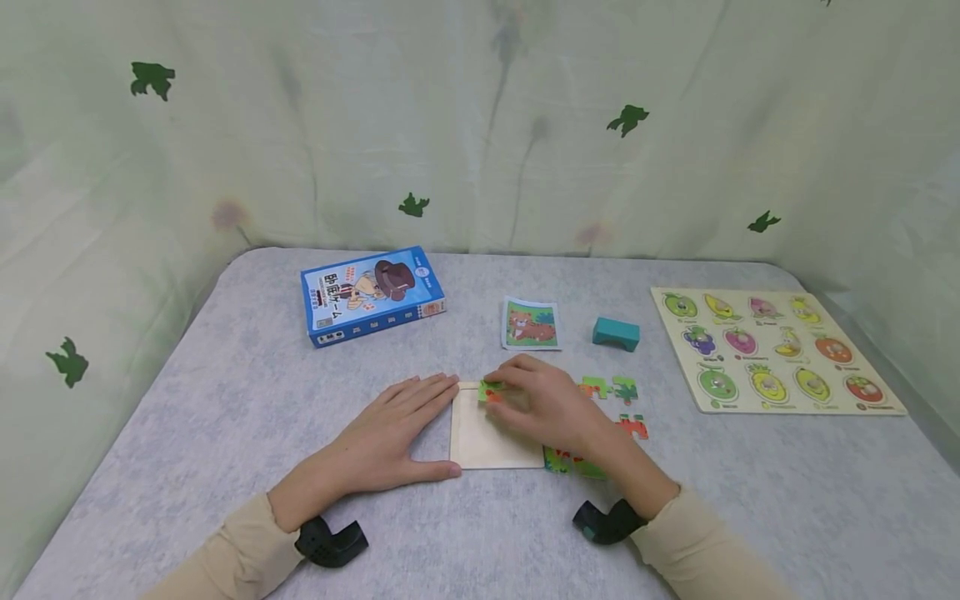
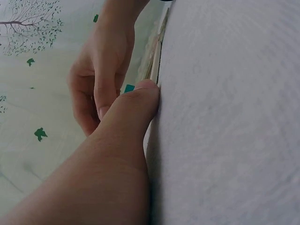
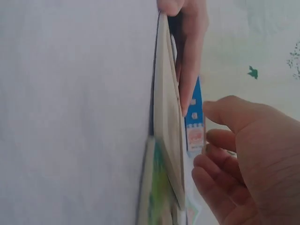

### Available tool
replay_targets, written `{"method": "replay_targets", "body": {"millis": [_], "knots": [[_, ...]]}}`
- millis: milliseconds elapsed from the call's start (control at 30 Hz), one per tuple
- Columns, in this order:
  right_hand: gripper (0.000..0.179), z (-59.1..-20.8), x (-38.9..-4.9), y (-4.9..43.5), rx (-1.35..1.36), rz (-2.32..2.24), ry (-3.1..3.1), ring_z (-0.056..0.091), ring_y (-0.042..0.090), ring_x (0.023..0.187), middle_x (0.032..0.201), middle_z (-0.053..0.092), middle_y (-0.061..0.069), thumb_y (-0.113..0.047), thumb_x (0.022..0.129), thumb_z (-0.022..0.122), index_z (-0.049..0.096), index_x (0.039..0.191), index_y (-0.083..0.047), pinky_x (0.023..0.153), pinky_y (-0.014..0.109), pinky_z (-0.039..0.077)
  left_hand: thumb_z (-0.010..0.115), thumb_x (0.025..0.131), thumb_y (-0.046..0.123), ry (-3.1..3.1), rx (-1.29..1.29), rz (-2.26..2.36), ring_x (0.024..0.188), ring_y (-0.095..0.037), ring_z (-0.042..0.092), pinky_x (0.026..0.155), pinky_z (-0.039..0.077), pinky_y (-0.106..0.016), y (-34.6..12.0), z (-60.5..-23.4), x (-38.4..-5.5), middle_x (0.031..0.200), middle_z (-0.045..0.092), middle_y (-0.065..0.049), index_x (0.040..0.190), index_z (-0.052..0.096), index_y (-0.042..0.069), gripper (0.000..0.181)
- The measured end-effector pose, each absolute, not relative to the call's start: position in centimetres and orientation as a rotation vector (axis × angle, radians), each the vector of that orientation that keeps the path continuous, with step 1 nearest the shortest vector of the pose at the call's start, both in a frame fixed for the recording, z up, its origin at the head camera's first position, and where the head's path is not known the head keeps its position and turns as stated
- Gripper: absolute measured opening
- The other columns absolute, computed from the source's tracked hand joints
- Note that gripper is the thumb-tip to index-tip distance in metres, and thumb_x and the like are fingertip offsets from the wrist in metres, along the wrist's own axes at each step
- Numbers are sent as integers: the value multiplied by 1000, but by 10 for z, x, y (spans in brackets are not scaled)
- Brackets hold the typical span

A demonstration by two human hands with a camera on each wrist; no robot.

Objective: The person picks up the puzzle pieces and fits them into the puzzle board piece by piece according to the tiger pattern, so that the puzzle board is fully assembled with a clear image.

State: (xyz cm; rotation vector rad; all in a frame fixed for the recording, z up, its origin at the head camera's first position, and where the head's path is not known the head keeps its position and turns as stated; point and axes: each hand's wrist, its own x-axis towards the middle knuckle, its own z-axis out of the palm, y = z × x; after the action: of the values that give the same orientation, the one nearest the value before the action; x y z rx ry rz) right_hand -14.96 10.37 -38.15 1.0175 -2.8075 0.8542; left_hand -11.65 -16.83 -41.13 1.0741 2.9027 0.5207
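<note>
A shallow wooden puzzle tray (image 1: 495, 442) lies flat on the table, its bare base showing. My left hand (image 1: 390, 433) rests along the tray's left side, fingers straight, with the thumb at the near left corner and the fingertips by the far left corner. Over the tray's far left part, my right hand (image 1: 543, 400) pinches a green and orange jigsaw piece (image 1: 491, 392) between thumb and fingers. Edge-on in the right wrist view, that piece is mostly hidden by the fingers. Loose jigsaw pieces (image 1: 625, 389) lie right of the tray, some partly covered by the right forearm.
Behind the tray lies a small bear picture card (image 1: 532, 325), with a teal arch block (image 1: 616, 333) to its right. A blue game box (image 1: 373, 293) is at the back left. At the right lies a fruit peg board (image 1: 780, 354). A pale printed curtain (image 1: 480, 125) hangs behind the table.
</note>
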Motion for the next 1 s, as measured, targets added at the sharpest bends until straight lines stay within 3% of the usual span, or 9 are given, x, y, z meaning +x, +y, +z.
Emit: {"method": "replay_targets", "body": {"millis": [233, 467, 1000], "knots": [[30, -394, -148, 98, 1028, 909, -2730, 63, 9, 101, 118, 68, -5, -31, 97, 73, 74, 123, -17, 87, 30, 58, 53, 90, 80, 2898, 1074, 521, 156, -23, 28, 129, 21, -50, -168, -412, -117, 169, 30, 0, 163, 31, 13, 102], [32, -404, -149, 94, 1071, 892, -2675, 64, 13, 112, 120, 68, -1, -30, 96, 75, 74, 124, -16, 97, 34, 57, 53, 90, 80, 2896, 1076, 520, 157, -23, 27, 129, 21, -51, -168, -411, -117, 170, 29, 0, 164, 30, 13, 102], [27, -409, -148, 90, 1077, 818, -2688, 62, 17, 117, 122, 70, 0, -32, 98, 73, 76, 120, -16, 100, 36, 56, 55, 90, 79, 2891, 1070, 521, 157, -23, 26, 129, 21, -51, -167, -411, -117, 170, 29, 0, 163, 31, 12, 102]]}}
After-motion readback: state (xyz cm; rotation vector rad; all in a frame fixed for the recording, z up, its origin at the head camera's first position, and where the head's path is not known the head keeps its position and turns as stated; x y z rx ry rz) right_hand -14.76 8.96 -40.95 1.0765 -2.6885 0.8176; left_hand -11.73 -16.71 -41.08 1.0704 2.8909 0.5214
